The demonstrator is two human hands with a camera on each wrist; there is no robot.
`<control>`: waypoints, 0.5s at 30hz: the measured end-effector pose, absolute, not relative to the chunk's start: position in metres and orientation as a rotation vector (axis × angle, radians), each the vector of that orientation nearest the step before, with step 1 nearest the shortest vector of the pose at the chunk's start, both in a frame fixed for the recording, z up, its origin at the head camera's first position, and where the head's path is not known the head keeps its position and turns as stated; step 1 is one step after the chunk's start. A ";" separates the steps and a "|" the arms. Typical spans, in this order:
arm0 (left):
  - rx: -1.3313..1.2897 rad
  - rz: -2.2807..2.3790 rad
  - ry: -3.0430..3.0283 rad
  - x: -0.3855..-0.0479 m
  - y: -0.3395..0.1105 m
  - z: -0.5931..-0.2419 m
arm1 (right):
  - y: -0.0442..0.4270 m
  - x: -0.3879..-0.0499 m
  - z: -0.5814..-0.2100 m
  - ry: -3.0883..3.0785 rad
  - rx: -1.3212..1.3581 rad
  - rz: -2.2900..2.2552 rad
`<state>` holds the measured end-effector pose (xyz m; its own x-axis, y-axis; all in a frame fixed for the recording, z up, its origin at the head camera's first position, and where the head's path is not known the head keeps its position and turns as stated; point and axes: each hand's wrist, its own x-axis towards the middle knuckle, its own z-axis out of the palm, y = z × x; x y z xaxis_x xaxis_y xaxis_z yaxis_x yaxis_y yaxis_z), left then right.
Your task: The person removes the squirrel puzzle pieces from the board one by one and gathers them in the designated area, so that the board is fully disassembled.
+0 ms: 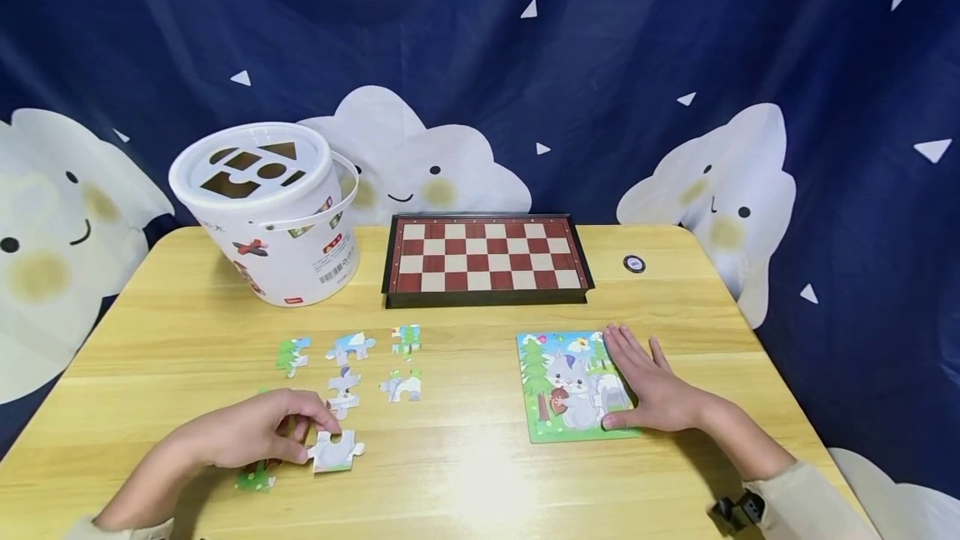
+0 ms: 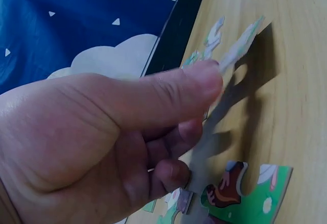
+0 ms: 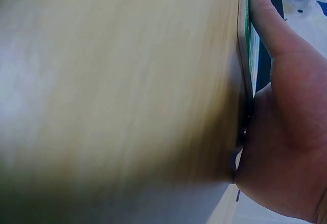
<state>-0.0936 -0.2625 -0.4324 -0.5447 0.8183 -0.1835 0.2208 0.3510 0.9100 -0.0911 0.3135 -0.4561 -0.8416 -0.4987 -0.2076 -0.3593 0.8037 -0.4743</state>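
Observation:
My left hand [image 1: 258,430] pinches a grey-and-white jigsaw puzzle piece [image 1: 335,457] between thumb and fingertips. In the left wrist view the thumb is nearest the camera, and the held piece [image 2: 244,43] is seen nearly edge-on, tilted above its shadow. Green puzzle pieces [image 1: 257,478] lie partly hidden under this hand. Over on the right, my right hand [image 1: 652,394] rests with fingers extended on the right side of a square squirrel picture board [image 1: 538,419]. The right wrist view shows its thumb along the board's edge [image 3: 244,40].
Several loose pieces, including a blue one [image 1: 350,347] and a grey-green one [image 1: 403,387], lie beyond the left hand. A white shape-sorter bucket [image 1: 300,265], a checkered game board [image 1: 487,257] and a small round disc [image 1: 633,263] stand along the back of the wooden table [image 1: 465,407].

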 end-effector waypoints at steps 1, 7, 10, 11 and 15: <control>0.898 1.179 1.978 -0.094 -0.262 -0.433 | 0.313 -0.091 -0.456 2.668 -0.651 -0.610; 0.881 1.157 1.995 -0.094 -0.263 -0.434 | 0.313 -0.091 -0.456 2.677 -0.657 -0.604; 0.892 1.148 2.001 -0.094 -0.263 -0.433 | 0.313 -0.090 -0.457 2.676 -0.654 -0.607; 0.893 1.148 2.001 -0.094 -0.263 -0.433 | 0.313 -0.090 -0.457 2.676 -0.653 -0.608; 0.887 1.147 2.000 -0.094 -0.262 -0.432 | 0.314 -0.090 -0.457 2.672 -0.648 -0.615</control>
<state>-0.0937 -0.2619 -0.4316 -0.5533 0.8070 -0.2066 0.2293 0.3860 0.8936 -0.0903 0.3139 -0.4568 -0.8447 -0.4944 -0.2049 -0.3551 0.8042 -0.4765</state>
